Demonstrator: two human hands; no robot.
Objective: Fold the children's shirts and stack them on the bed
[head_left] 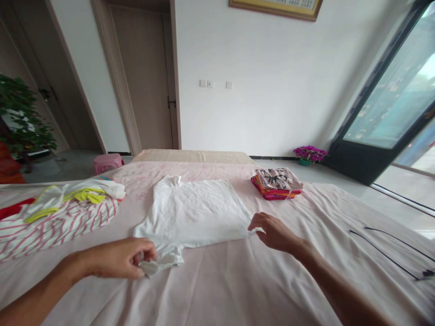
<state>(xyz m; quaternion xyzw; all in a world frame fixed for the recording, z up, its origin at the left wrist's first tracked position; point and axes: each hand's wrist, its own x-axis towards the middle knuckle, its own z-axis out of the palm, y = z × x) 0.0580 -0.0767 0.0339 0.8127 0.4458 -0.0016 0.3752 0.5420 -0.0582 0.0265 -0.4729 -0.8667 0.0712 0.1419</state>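
Observation:
A white shirt [195, 209] lies spread flat on the pink sheet [220, 290], partly folded. My left hand [124, 258] is closed in a pinch on the shirt's near left sleeve, which is bunched up. At the shirt's near right corner my right hand [273, 232] pinches the edge of the cloth between thumb and fingers.
A heap of unfolded clothes, pink-striped with yellow and white pieces [57, 213], lies at the left. A stack of folded clothes [277, 182] sits at the back right. Black cords [390, 253] lie on the sheet at the right. Beyond are a door, pink stool [108, 162], plant and window.

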